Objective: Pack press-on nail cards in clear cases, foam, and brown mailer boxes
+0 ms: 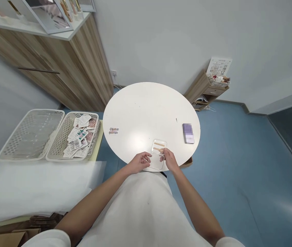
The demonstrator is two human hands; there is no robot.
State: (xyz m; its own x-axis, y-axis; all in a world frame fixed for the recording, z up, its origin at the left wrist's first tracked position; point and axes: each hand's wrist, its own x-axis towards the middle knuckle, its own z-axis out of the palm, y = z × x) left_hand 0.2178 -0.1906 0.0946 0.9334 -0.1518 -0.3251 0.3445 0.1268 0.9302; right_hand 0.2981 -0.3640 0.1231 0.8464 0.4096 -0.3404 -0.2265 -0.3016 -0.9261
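Observation:
A clear plastic box (156, 164) lies opened out at the near edge of the round white table (140, 103). Two thin wooden sticks (159, 144) show in its far half. My left hand (139, 162) has its fingers curled at the box's left edge, thumb and fingertips closed on the rim. On the other side, my right hand (169, 159) pinches the right end of the nearer stick. Left of the box, a small card of decorated press-on nails (113, 130) lies on the table. A purple and white stack, blurred out (188, 133), rests at the right.
To the left stand a white basket of clear plastic boxes (32, 133) and a white basket full of nail cards (80, 137). A wood-grain cabinet (84, 65) rises behind them. At the back right is a small wooden shelf (199, 85). A tiny dark item (176, 120) lies on the table.

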